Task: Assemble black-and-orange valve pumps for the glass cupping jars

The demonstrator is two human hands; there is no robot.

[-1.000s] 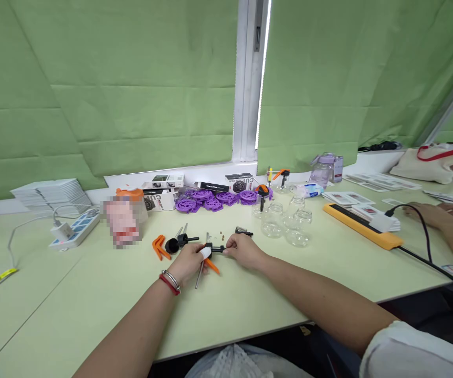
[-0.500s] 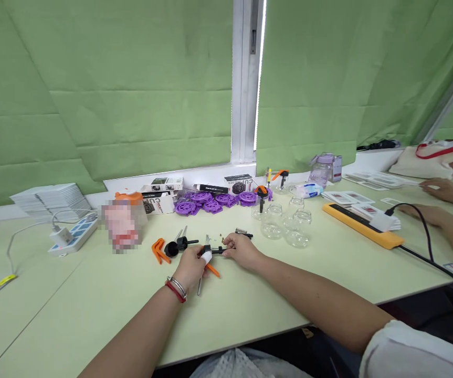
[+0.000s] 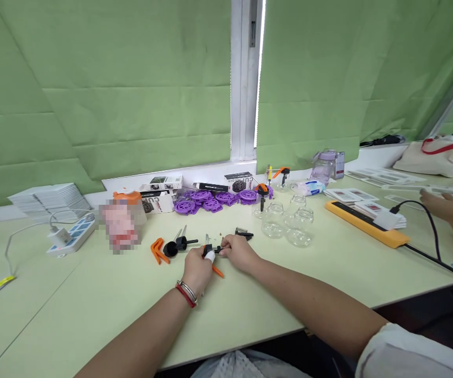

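My left hand (image 3: 198, 269), its thumb wrapped in white, is closed around a black part (image 3: 209, 249) with an orange handle (image 3: 219, 272) sticking out below. At the right end of that black part, my right hand (image 3: 240, 253) pinches with its fingers; what lies inside the pinch is mostly hidden. Just beyond the right hand lie a dark spring and a black piece (image 3: 243, 233). Tiny brownish bits (image 3: 220, 234) are scattered near its fingertips. Left of my hands are orange handles (image 3: 157, 251), a black cup-shaped part (image 3: 170, 249) and a black part with a shaft (image 3: 182, 243).
Several clear glass jars (image 3: 273, 227) stand right of my hands, one topped by an orange-handled mechanism (image 3: 263, 191). Purple wheel-like parts (image 3: 212, 204) and boxes (image 3: 159, 202) line the back. A yellow power strip (image 3: 364, 224) and a co-worker's hand (image 3: 442, 206) are at right.
Both hands have drawn closer together around the black part, the left shifting slightly right. The metal rod under my left hand is now mostly hidden. The co-worker's hands have moved.
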